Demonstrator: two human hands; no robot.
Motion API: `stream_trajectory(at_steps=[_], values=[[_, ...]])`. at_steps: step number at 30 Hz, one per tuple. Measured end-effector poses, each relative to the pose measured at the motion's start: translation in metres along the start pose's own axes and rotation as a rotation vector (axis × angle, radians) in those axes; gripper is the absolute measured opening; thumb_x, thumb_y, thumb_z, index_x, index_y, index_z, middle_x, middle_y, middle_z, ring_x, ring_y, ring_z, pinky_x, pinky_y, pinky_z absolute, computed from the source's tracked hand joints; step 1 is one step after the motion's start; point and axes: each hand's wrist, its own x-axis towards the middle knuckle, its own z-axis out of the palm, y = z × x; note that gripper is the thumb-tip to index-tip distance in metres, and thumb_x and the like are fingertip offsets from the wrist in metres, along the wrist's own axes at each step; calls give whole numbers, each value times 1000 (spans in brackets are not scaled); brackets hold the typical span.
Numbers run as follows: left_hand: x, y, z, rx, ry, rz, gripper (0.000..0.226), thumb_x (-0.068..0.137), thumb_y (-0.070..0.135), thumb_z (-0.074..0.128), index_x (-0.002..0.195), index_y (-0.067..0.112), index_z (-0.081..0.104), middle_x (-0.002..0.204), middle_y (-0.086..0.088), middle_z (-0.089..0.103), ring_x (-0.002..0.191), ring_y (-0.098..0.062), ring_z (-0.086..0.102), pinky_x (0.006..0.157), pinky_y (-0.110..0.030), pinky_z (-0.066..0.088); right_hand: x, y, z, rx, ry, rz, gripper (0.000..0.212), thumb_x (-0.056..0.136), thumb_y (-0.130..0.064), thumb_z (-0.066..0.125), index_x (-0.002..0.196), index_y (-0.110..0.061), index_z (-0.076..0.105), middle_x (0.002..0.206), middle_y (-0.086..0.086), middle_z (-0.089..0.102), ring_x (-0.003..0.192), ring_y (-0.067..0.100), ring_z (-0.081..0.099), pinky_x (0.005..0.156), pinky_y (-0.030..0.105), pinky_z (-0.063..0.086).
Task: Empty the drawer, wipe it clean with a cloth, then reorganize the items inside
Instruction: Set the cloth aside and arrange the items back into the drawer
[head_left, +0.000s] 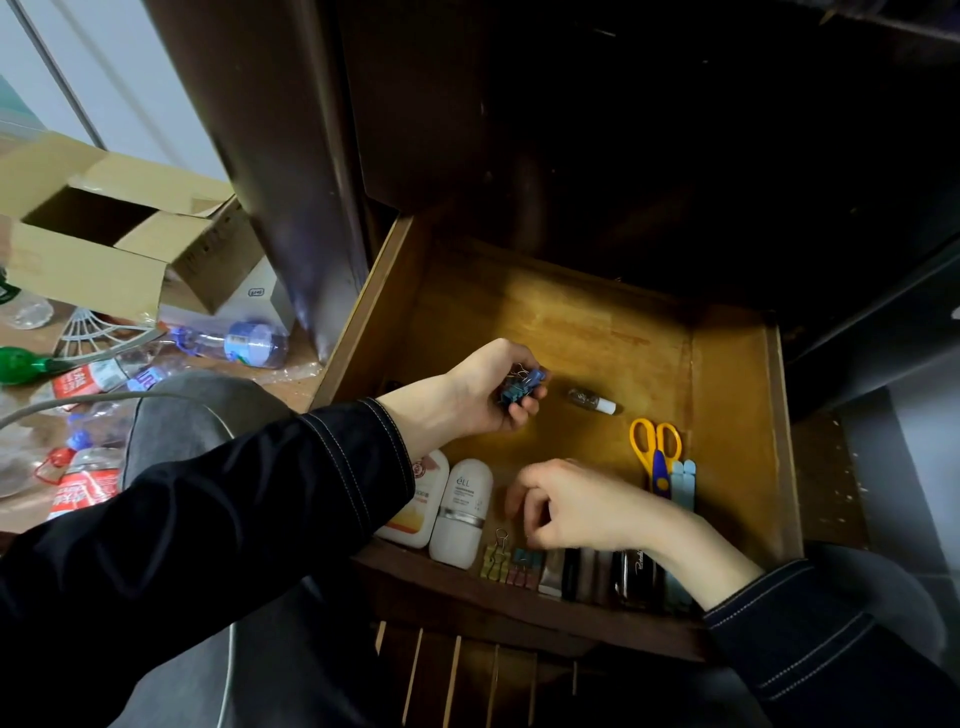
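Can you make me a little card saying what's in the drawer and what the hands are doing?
Drawer: open, wooden
Left hand: holds blue clips over the drawer
Right hand: fingers curled over the clip row at the front; grip unclear
Bottles: two white, front left
Scissors: yellow handles, right side
Vial: small, lying mid-drawer

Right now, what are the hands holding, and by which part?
The left hand grips blue binder clips by their bodies. The right hand fingers the clip row; a hold cannot be told.
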Motion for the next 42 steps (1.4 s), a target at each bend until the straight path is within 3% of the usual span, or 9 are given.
stream_trajectory(at_steps=[8,12,15,19,21,25,32,35,42], values=[[-2,0,1,11,8,4,15,95,15,43,88,9,55,67,-3,52,50,-12,42,38,-16,29,3,5,6,-39,-48,1,38,84,-11,71,120,-20,65,90,-8,74,63,-11,60,52,9,38],[-2,0,1,5,18,-2,14,94,15,43,90,9,55,69,-4,52,51,-12,43,38,-17,30,3,3,1,-43,37,41,29,85,-24,71,113,-28,68,90,-8,72,69,-1,65,62,27,56],[-2,0,1,22,51,-5,18,95,16,42,89,9,56,68,-5,53,51,-13,44,40,-17,32,2,3,-11,-3,286,121,3,90,-32,66,91,-30,68,75,-12,72,66,1,65,70,41,59],[-3,-1,3,82,71,-30,19,97,19,41,96,7,56,73,-8,55,55,-15,46,42,-19,36,-1,7,-25,266,787,170,11,97,-33,60,88,-33,66,72,-14,70,73,-9,64,64,11,45],[-3,-2,5,126,64,-43,19,99,20,40,97,7,54,74,-8,56,55,-16,48,43,-20,37,-2,5,-28,298,919,135,7,98,-33,61,96,-31,67,83,-17,69,85,-9,62,64,7,44],[-5,-5,9,219,-5,-60,25,103,21,34,98,6,53,72,-8,57,55,-16,52,53,-25,39,-3,0,-29,248,868,65,15,95,-29,63,110,-27,69,95,-16,67,89,-3,62,73,21,51],[-6,-5,11,228,-19,-97,35,106,37,31,112,10,52,72,-8,57,56,-16,51,46,-21,39,-3,1,-29,152,854,80,8,94,-21,65,98,-26,70,97,-15,59,86,-3,54,69,20,44],[-7,-5,10,234,-24,-84,36,107,37,30,111,10,52,66,-7,60,55,-16,50,47,-21,38,-3,1,-30,175,827,70,15,95,-18,63,106,-25,69,102,-12,62,86,2,59,71,23,49],[-8,-4,11,243,-45,-50,16,100,20,42,98,6,50,70,-9,60,53,-16,46,48,-22,34,-2,6,-31,216,866,165,5,93,-25,64,91,-26,69,95,-14,68,92,6,61,79,34,55]])
